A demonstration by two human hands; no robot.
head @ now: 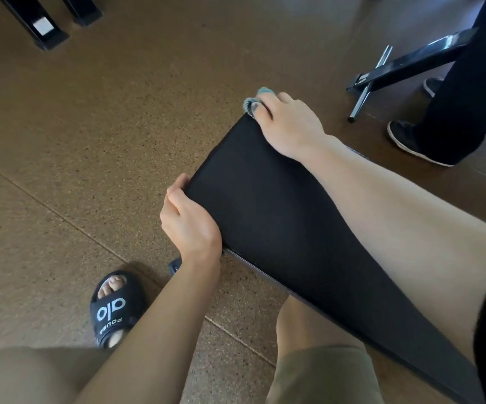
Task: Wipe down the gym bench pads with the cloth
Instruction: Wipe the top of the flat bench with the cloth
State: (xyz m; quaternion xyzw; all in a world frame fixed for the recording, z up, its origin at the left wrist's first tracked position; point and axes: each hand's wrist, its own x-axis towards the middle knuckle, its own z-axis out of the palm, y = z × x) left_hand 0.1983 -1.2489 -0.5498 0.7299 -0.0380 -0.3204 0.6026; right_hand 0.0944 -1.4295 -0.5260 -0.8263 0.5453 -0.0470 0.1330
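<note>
A long black bench pad (276, 217) runs from the lower right up toward the middle of the view. My right hand (288, 123) presses a small blue-grey cloth (253, 103) against the pad's far end corner; most of the cloth is hidden under the fingers. My left hand (189, 220) grips the pad's left side edge, with the thumb on top and the fingers curled under.
Speckled brown rubber floor (104, 126) lies all around. My foot in a black slide sandal (113, 307) stands left of the bench. Another person's dark trouser leg and shoe (416, 141) stand at the right by a black bench frame (405, 62). Black equipment feet (46, 24) sit top left.
</note>
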